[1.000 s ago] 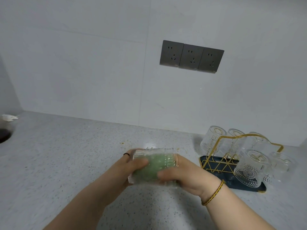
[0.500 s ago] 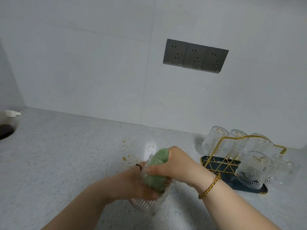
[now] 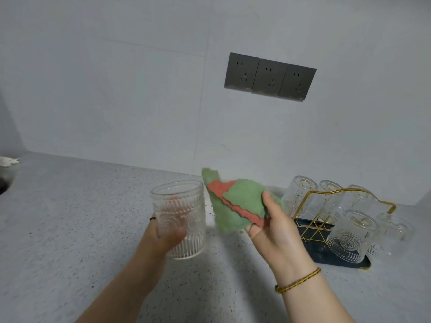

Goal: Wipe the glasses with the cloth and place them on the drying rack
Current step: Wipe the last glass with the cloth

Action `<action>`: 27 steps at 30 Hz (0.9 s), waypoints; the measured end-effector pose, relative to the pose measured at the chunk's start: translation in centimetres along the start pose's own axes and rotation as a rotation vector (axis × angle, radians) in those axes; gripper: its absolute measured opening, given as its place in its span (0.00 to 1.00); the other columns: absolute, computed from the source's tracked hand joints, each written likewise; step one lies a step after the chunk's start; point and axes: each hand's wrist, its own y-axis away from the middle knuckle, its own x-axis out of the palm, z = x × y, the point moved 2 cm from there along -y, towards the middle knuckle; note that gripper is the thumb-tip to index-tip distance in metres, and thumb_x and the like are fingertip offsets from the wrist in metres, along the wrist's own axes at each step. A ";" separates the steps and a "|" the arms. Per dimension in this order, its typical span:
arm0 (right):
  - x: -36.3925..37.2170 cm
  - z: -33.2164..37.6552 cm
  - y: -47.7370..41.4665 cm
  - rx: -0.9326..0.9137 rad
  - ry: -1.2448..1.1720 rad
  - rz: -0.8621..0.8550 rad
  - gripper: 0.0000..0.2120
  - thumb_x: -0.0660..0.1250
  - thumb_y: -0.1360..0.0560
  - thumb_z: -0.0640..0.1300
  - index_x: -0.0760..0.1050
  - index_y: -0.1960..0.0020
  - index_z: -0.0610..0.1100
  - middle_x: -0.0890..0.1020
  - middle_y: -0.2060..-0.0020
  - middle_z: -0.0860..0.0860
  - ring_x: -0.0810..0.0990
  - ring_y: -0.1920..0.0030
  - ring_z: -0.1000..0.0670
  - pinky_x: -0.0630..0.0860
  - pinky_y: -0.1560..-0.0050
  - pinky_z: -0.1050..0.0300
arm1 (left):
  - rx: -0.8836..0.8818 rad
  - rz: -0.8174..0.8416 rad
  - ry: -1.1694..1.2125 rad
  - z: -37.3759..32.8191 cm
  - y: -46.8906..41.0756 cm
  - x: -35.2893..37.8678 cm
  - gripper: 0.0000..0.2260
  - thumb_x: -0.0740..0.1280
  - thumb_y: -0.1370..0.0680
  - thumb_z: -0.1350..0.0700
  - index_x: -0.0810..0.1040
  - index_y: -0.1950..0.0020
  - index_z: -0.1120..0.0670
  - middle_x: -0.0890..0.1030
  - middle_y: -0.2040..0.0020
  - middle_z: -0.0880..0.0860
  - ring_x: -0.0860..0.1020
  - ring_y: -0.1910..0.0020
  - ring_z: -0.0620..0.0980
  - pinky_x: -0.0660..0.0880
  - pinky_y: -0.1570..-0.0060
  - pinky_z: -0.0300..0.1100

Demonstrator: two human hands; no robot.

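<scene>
My left hand [image 3: 166, 236] grips a clear ribbed glass [image 3: 178, 217] upright above the counter, mouth up, fingers wrapped round its far side. My right hand [image 3: 272, 229] pinches a green and orange cloth [image 3: 235, 203] between thumb and fingers, just right of the glass and apart from it. The gold wire drying rack [image 3: 345, 194] on its dark tray [image 3: 312, 243] stands at the right and carries several glasses [image 3: 349, 236] tipped on its prongs.
A grey speckled counter [image 3: 70, 229] runs left and toward me. The white tiled wall behind carries three grey sockets [image 3: 269, 76]. A dark round object [image 3: 5, 180] with something white sits at the far left edge.
The cloth has come out of the glass and now hangs in my right hand. My left hand has turned the glass upright and raised it.
</scene>
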 end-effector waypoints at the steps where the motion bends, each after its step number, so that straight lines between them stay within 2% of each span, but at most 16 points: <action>1: -0.5 -0.5 0.0 0.022 -0.069 -0.017 0.19 0.56 0.23 0.43 0.82 0.61 0.36 0.84 0.64 0.41 0.84 0.65 0.46 0.79 0.60 0.48 | 0.027 -0.015 0.011 -0.2 0.0 -0.1 0.54 0.79 0.59 0.36 0.72 0.38 0.58 0.82 0.48 0.57 0.79 0.45 0.59 0.72 0.42 0.60; 4: -1.1 -2.0 0.6 0.049 -0.154 -0.030 0.23 0.54 0.22 0.44 0.83 0.66 0.38 0.84 0.64 0.41 0.84 0.65 0.44 0.80 0.61 0.48 | 0.122 -0.049 -0.009 -1.0 -0.3 0.1 0.55 0.78 0.58 0.34 0.71 0.38 0.61 0.82 0.47 0.59 0.80 0.46 0.59 0.76 0.45 0.55; 6: -1.0 -3.2 1.1 0.096 -0.135 -0.043 0.21 0.54 0.22 0.43 0.82 0.62 0.37 0.84 0.66 0.41 0.83 0.65 0.44 0.80 0.62 0.49 | 0.190 -0.040 -0.044 -1.7 -0.5 0.8 0.49 0.77 0.57 0.34 0.74 0.43 0.59 0.84 0.54 0.53 0.83 0.52 0.52 0.80 0.54 0.44; 8: -0.4 -4.5 1.8 0.170 -0.072 -0.054 0.17 0.53 0.21 0.44 0.78 0.54 0.37 0.84 0.64 0.41 0.81 0.61 0.43 0.78 0.59 0.48 | 0.225 -0.030 -0.069 -2.4 -0.8 1.9 0.46 0.78 0.55 0.35 0.74 0.44 0.58 0.84 0.56 0.51 0.83 0.54 0.48 0.79 0.58 0.37; 11: 0.8 -5.8 2.9 0.254 -0.006 0.026 0.18 0.53 0.21 0.47 0.77 0.46 0.37 0.83 0.54 0.39 0.81 0.53 0.42 0.79 0.55 0.49 | 0.242 -0.067 -0.119 -2.2 -1.5 2.7 0.47 0.78 0.53 0.44 0.70 0.38 0.62 0.81 0.49 0.57 0.81 0.49 0.54 0.79 0.56 0.41; 12: 0.9 -5.8 3.1 0.268 -0.009 0.043 0.18 0.53 0.21 0.47 0.77 0.46 0.37 0.83 0.53 0.39 0.82 0.55 0.43 0.80 0.57 0.51 | 0.236 -0.074 -0.122 -1.9 -1.8 2.8 0.45 0.76 0.51 0.47 0.69 0.38 0.61 0.80 0.48 0.58 0.81 0.49 0.54 0.79 0.57 0.40; 14: 0.6 -5.4 3.1 0.272 -0.044 0.022 0.19 0.53 0.21 0.47 0.76 0.48 0.34 0.84 0.59 0.38 0.83 0.62 0.44 0.81 0.62 0.54 | 0.211 -0.095 -0.132 -1.3 -2.0 2.5 0.41 0.75 0.50 0.51 0.69 0.38 0.56 0.79 0.48 0.55 0.80 0.50 0.50 0.78 0.60 0.33; 15: 0.2 -5.0 3.0 0.256 -0.058 -0.001 0.19 0.52 0.21 0.47 0.76 0.48 0.33 0.84 0.61 0.38 0.83 0.64 0.44 0.81 0.64 0.54 | 0.203 -0.107 -0.137 -1.0 -2.1 2.2 0.41 0.75 0.50 0.51 0.68 0.38 0.54 0.79 0.48 0.54 0.79 0.50 0.47 0.78 0.61 0.31; 18: -0.4 -3.8 2.5 0.196 -0.088 -0.049 0.19 0.52 0.21 0.46 0.75 0.49 0.33 0.83 0.60 0.38 0.83 0.63 0.44 0.81 0.63 0.53 | 0.194 -0.119 -0.133 -0.2 -1.6 1.8 0.47 0.73 0.52 0.46 0.67 0.34 0.57 0.79 0.47 0.52 0.79 0.49 0.45 0.78 0.60 0.30; 22: 0.3 -4.4 2.4 0.234 -0.055 -0.084 0.21 0.51 0.20 0.47 0.75 0.45 0.32 0.81 0.49 0.36 0.80 0.49 0.41 0.77 0.49 0.50 | 0.197 -0.110 -0.160 0.2 -0.7 3.0 0.38 0.72 0.53 0.46 0.68 0.44 0.49 0.79 0.51 0.50 0.81 0.57 0.37 0.75 0.64 0.26; 24: 0.6 -5.0 2.7 0.258 -0.030 -0.058 0.21 0.50 0.20 0.48 0.77 0.47 0.35 0.83 0.53 0.39 0.83 0.52 0.43 0.79 0.53 0.53 | 0.219 -0.078 -0.193 0.1 -0.6 3.5 0.39 0.74 0.51 0.48 0.67 0.42 0.49 0.79 0.50 0.52 0.81 0.57 0.36 0.75 0.63 0.26; 27: 0.7 -5.3 3.2 0.282 -0.041 0.004 0.21 0.50 0.20 0.48 0.77 0.49 0.37 0.85 0.57 0.41 0.84 0.59 0.47 0.81 0.60 0.56 | 0.240 -0.092 -0.265 -0.5 -0.9 3.5 0.32 0.77 0.47 0.57 0.66 0.48 0.47 0.78 0.52 0.48 0.80 0.58 0.34 0.73 0.65 0.23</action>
